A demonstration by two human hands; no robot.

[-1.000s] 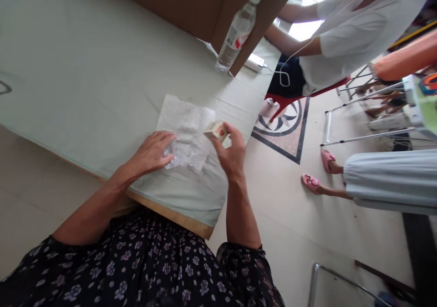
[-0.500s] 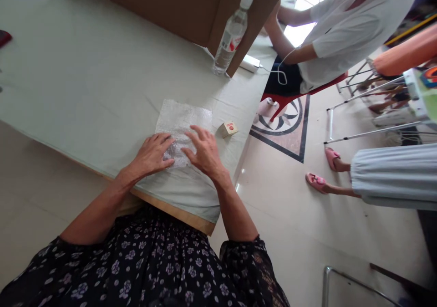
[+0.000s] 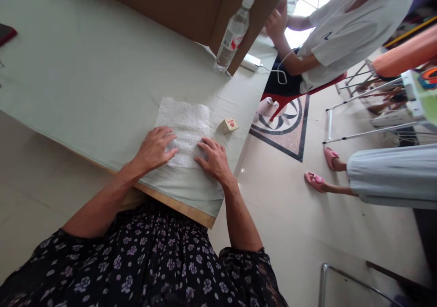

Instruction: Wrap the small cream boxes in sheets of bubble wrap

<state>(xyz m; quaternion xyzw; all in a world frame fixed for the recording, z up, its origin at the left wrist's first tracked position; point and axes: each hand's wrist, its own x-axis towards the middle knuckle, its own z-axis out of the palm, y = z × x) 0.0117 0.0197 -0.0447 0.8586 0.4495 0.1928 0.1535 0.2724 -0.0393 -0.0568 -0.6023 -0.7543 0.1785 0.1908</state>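
A sheet of clear bubble wrap (image 3: 186,120) lies flat near the table's front right corner. My left hand (image 3: 156,147) rests on its left edge, fingers spread and pointing across the sheet. On the right edge lies my right hand (image 3: 214,160), its fingers apart and slightly bent. Neither hand grips anything. A small cream-coloured box (image 3: 230,125) with red print sits just beyond my right hand, to the right of the wrap and apart from it.
A large brown cardboard box (image 3: 170,11) stands at the back, with a plastic water bottle (image 3: 232,36) before it. A white device (image 3: 251,63) with a cable lies at the table's (image 3: 85,79) right edge. Another person (image 3: 327,43) sits beyond; someone in pink slippers (image 3: 314,182) stands right.
My right hand has moved right and slightly down, from over the bubble wrap to its right edge. My left hand has shifted a little. The seated person's hand has risen.
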